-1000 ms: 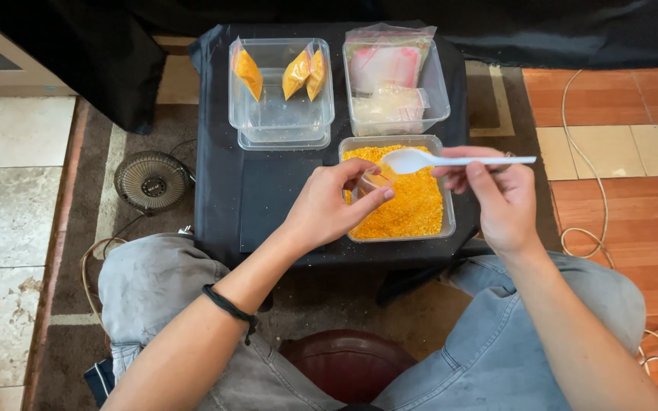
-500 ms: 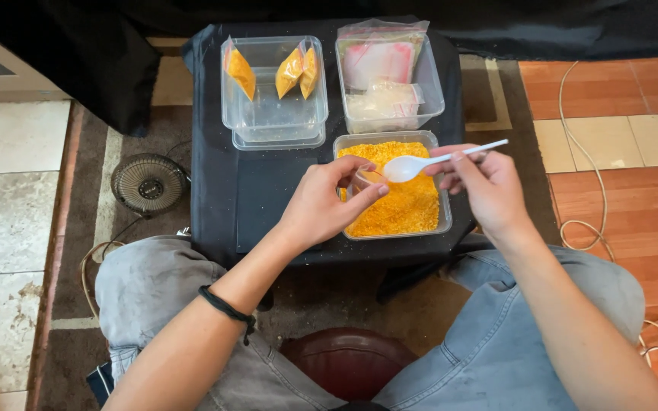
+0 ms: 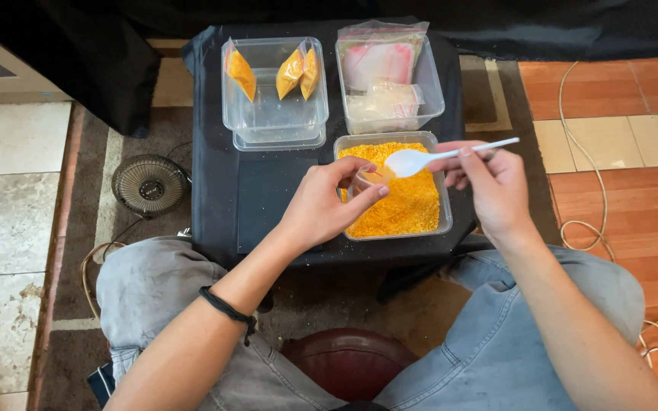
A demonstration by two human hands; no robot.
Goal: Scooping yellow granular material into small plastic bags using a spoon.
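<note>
two hands over the orange crumbs: left hand pinching, seemingly, a small bag, right hand gripping a white spoon.

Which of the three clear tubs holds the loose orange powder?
The near right tub, right under both hands. It is filled with loose orange powder. The far left tub holds only small filled packets; the far right tub holds empty bags.
</note>
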